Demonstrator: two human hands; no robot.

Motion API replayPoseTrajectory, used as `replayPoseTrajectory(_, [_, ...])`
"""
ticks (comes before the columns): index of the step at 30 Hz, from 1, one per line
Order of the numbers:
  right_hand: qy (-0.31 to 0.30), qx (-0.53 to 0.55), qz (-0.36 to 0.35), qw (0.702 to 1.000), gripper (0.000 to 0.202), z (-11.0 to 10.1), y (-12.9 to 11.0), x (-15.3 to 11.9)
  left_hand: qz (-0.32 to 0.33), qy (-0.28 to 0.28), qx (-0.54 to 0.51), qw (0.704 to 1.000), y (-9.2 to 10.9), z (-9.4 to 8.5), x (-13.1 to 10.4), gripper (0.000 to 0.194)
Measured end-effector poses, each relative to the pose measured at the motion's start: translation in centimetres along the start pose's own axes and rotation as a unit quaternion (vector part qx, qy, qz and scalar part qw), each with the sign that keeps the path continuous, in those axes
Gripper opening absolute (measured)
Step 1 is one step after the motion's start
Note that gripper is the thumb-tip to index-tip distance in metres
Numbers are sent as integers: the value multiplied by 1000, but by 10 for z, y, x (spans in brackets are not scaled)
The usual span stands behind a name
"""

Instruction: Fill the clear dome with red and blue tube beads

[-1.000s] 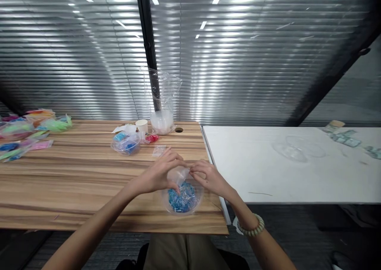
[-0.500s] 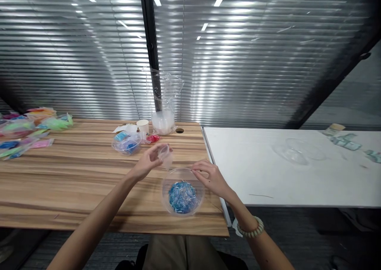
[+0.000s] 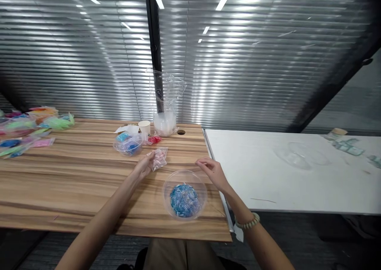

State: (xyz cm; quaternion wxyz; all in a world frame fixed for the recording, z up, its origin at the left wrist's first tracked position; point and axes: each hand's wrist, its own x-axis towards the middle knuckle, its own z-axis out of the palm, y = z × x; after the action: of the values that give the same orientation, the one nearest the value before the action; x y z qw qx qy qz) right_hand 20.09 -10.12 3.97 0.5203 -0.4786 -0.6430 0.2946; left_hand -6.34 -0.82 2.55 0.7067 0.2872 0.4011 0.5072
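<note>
A clear plastic bowl with blue bead-like tubes in it stands near the table's front edge. Left of its rim, my left hand is closed on the edge of a small clear plastic bag with pale pink bits inside. My right hand is above the bowl's right rim, thumb and fingertips pinched together. Anything between those fingertips is too small to make out.
Behind the bag are a clear container with blue packets, a red packet, a paper cup and a stack of clear bowls. Colourful packets lie far left. A white table adjoins on the right.
My left hand has lowered and drawn left from the bowl with the bag, whose pink contents now show. My right hand has moved slightly right, off the bowl's rim.
</note>
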Motion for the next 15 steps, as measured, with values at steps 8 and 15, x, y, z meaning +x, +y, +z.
replayPoseTrajectory(8, [-59,-9,68,996,31,24,34,54,5,41,41,998,-5,-5,-2,12])
replayPoseTrajectory(15, [-169,-140,-146,965,23,77,21,118,60,39,39,997,-1,-10,1,4])
